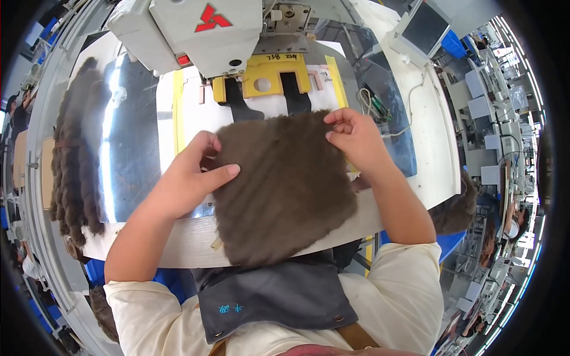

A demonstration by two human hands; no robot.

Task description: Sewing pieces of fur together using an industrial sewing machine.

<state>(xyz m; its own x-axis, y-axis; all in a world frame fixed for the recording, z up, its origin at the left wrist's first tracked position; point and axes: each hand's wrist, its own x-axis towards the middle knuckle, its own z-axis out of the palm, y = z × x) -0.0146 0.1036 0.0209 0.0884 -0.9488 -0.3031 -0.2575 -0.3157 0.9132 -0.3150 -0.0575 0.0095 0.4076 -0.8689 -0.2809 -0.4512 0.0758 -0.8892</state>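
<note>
Brown fur panel (279, 187) lay on the worktop (190, 240), its near edge hanging over toward the apron, its far edge just short of the yellow template (267, 74) under the sewing machine head (196, 32). Risk: the soft pile could slide or skew off the template's black straps (237, 104). Left hand (190, 178) pinched the left edge, thumb on top; right hand (353, 136) nipped the far right corner, fingers curled.

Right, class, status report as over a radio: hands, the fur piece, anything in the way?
Left hand and right hand both pinching brown fur piece at its top corners. Fur flat on table, under sewing machine. Yellow template just beyond.
</note>
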